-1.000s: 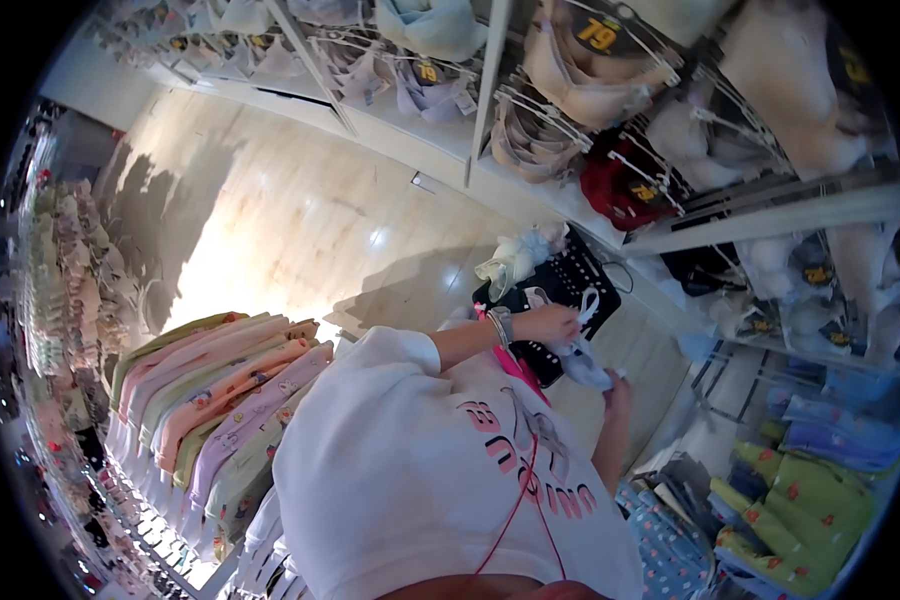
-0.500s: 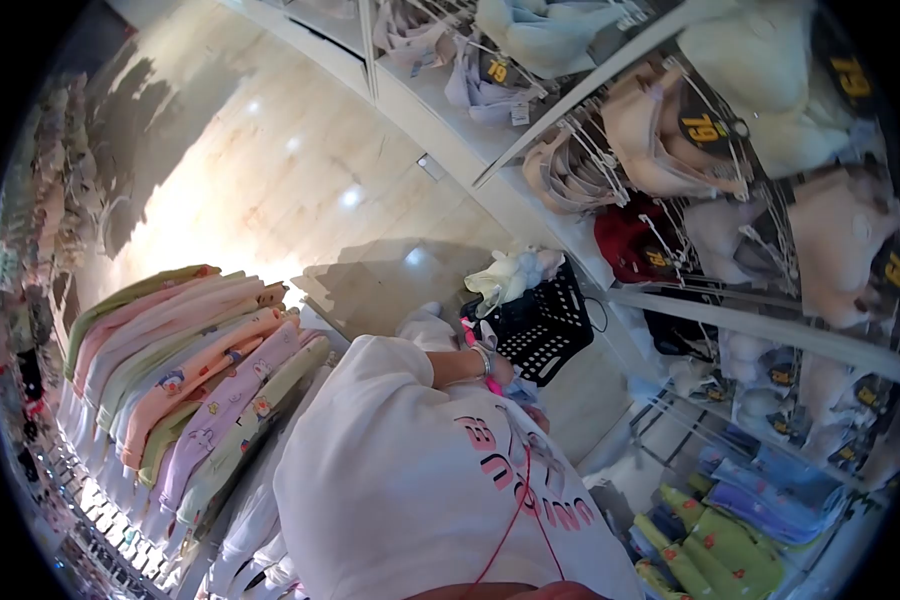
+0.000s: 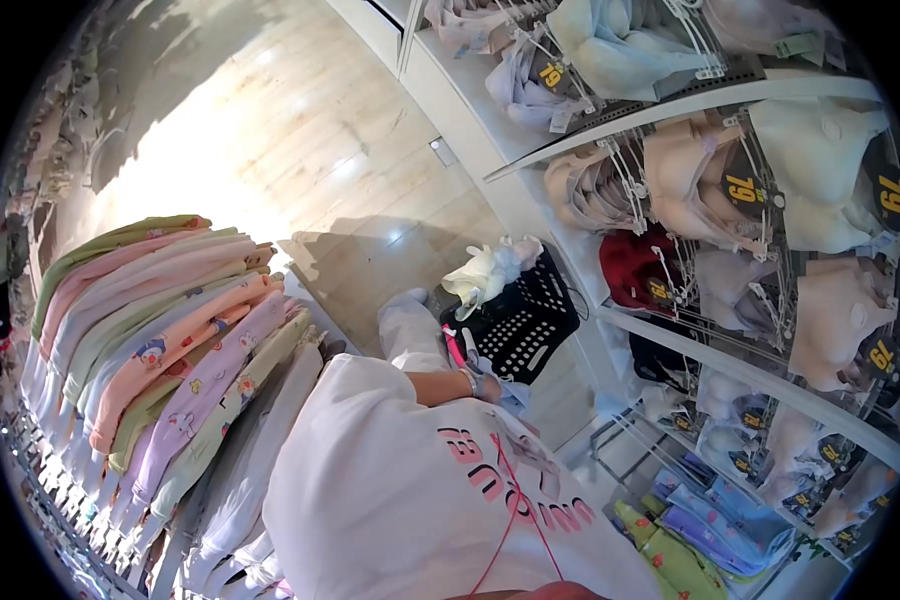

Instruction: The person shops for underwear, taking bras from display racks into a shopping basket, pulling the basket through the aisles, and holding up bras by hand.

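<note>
My left hand (image 3: 486, 388), with a bracelet at its wrist, reaches forward from the white sleeve just in front of my printed sweatshirt (image 3: 450, 490). Its fingers are hidden at this angle. A pale blue-grey cloth (image 3: 515, 398) shows right beside it. A bright pink strip (image 3: 454, 346) sticks out beyond the wrist, close to the near side of a black perforated basket (image 3: 528, 335). Cream and white garments (image 3: 480, 278) lie over the basket's far end. My right hand is out of sight behind the sweatshirt.
A rack of pastel printed garments (image 3: 195, 400) stands on my left. Bras (image 3: 690, 185) with price tags hang in rows on the white shelving to my right. Folded blue and purple clothes (image 3: 720, 520) lie low at the right. Pale floor (image 3: 370, 130) stretches ahead.
The view has shifted, and the rack sits further left. My left hand is lower and nearer my body, and the pale blue-grey cloth beside it shows more. The sliver of my right hand has gone out of sight.
</note>
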Tool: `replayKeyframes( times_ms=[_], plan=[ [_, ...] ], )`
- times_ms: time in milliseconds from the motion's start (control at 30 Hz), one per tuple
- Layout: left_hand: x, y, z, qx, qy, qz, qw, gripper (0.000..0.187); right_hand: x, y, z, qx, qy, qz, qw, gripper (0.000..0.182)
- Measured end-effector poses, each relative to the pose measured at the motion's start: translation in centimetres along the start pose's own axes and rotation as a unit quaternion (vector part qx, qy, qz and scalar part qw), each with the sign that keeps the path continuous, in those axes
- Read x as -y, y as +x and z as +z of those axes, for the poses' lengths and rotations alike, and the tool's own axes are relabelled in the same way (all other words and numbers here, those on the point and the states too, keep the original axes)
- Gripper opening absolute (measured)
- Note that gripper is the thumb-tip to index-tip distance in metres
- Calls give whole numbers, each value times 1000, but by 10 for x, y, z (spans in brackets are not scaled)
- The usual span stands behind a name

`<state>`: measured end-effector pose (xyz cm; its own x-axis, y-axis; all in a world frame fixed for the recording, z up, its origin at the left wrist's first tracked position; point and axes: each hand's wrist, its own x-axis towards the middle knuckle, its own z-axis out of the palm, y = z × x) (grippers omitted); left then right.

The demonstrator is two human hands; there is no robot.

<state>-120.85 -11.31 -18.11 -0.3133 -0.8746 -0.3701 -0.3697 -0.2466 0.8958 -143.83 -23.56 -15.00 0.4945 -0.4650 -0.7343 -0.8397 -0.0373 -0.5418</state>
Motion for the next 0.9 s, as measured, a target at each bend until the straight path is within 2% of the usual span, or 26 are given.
replayKeyframes(
  times_ms=[200, 300, 400, 433, 500, 567, 733, 833, 900],
  plan=[
    [-9, 12, 28, -41, 4, -15, 999, 30, -7, 12, -21, 33, 48, -23, 998, 26],
    [-9, 18, 47, -74, 13, -40, 996, 31, 24, 0, -29, 28, 10, -37, 999, 29],
    [-3, 23, 67, -91, 52, -55, 993, 31, 12, 8, -41, 19, -17, -57, 998, 29],
    [-2, 25, 73, -99, 62, -54, 992, 31, 28, 0, -40, 28, -5, -53, 998, 29],
    [-4, 24, 76, -113, 92, -56, 988, 31, 26, 7, -46, 21, 6, -95, 995, 29],
    [-14, 24, 77, -117, 85, -108, 984, 31, 18, 17, -52, 18, -9, -135, 991, 29],
    [1, 37, 107, -153, 150, -13, 977, 25, 29, 38, -80, 24, -127, -225, 966, 27],
    [35, 59, 117, -189, 194, 35, 962, 24, 51, 50, -101, 66, -163, -218, 960, 26],
    [5, 49, 101, -212, 147, 15, 966, 22, 63, 59, -105, 51, -177, -254, 950, 26]
  ],
)
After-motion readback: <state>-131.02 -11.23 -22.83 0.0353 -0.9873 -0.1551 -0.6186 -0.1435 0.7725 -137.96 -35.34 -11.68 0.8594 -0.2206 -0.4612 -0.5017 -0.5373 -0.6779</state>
